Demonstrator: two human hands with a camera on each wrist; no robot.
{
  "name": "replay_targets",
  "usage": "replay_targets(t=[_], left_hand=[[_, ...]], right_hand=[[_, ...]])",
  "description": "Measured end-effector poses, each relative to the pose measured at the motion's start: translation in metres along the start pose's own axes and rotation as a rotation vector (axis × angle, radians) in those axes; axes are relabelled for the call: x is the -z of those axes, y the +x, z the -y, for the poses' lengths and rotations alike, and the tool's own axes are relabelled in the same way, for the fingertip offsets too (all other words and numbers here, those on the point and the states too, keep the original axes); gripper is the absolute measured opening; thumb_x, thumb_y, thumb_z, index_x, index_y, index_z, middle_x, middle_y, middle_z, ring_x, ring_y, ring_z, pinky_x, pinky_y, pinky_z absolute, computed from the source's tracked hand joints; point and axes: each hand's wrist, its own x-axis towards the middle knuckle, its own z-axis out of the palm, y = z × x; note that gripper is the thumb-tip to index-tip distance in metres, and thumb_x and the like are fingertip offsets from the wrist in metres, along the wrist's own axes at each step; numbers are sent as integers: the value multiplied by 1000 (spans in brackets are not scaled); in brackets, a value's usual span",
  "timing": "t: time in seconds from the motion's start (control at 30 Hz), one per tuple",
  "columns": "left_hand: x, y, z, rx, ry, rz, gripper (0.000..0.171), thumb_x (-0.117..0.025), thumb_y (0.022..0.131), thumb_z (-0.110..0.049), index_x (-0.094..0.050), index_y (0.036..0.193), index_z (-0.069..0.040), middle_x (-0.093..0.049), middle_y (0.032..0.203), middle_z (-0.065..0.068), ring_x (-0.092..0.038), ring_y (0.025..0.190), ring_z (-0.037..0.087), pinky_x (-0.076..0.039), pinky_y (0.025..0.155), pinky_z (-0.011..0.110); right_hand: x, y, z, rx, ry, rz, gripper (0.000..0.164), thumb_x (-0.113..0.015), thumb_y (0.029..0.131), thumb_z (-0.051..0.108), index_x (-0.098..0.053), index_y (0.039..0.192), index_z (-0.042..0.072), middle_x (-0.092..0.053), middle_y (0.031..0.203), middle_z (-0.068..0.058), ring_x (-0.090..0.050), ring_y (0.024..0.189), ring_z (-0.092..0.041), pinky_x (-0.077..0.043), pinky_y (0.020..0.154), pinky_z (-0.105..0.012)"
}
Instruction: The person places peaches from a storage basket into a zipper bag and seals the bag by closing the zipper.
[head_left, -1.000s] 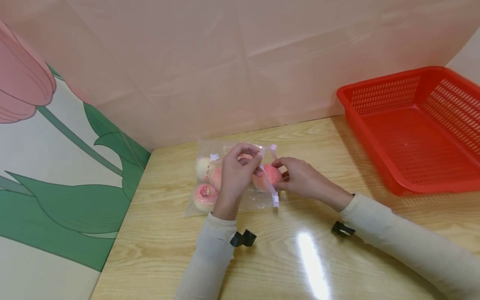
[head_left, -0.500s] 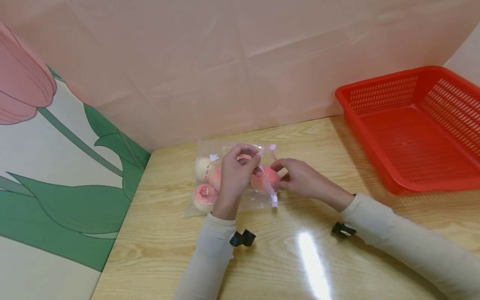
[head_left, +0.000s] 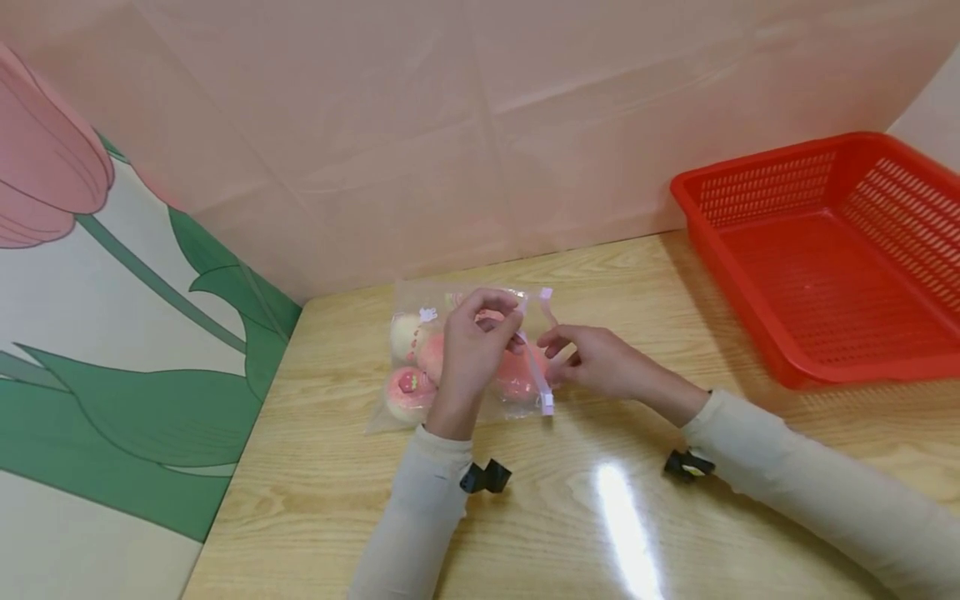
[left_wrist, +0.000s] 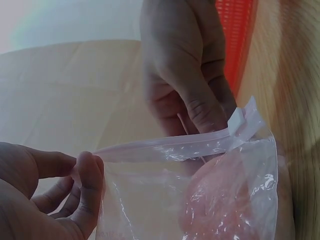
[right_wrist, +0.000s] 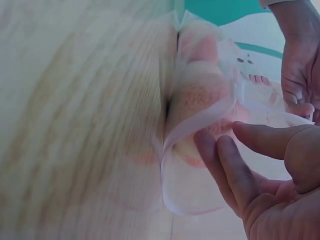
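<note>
L hand (head_left: 474,350): pinches clear bag (left_wrist: 145,192) by edge, prob. to hold it open
R hand (head_left: 600,358): thumb & fingers apart, nr pink ball (head_left: 519,375)
Bench (head_left: 300,500): bears bag's wt.

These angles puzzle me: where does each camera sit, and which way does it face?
Head: on the head, facing forward and down at the clear bag and red basket; left hand, right hand and sleeves show.
Left wrist: on that wrist, facing the bag's pale strip; both hands show.
Right wrist: on that wrist, facing the bag across the table; both hands show.
Wrist views share the bag and hands.
</note>
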Motion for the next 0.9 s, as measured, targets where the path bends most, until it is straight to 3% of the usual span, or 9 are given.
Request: replay_targets(t=[0.17, 0.37, 0.67, 0.9], left_hand=[[-1, -1, -1, 3, -10, -4, 13, -65, 90, 8, -63, 103, 7, -58, 81, 1, -59, 53, 9, -57, 51, 19], [-1, 0, 0, 18, -8, -4, 13, -66, 90, 8, -63, 102, 7, -59, 82, 2, -60, 53, 9, -56, 50, 19], [-3, 2, 7, 66, 102, 46, 12, -67, 91, 0, -65, 102, 4, -64, 88, 7, -61, 56, 10, -59, 55, 23], [-4, 1, 8, 84, 148, 59, 11, -68, 92, -3, -66, 102, 1, -66, 90, 10, -62, 58, 11, -61, 58, 27]], right_hand=[[-3, 0, 1, 22, 51, 9, 37, -70, 91, 10, -61, 126, 2, -66, 115, -16, -74, 92, -22, -61, 73, -28], [-2, 0, -1, 39, 7, 11, 30, -64, 96, 12, -64, 124, 4, -70, 116, -16, -72, 92, -21, -60, 73, -28], [2, 1, -12, 50, -48, 4, 27, -54, 101, 14, -67, 125, 8, -70, 120, -12, -66, 84, -19, -52, 65, -26], [4, 0, -14, 82, -17, 43, 29, -53, 102, 13, -66, 127, 8, -71, 120, -12, -66, 99, -21, -55, 77, -28]])
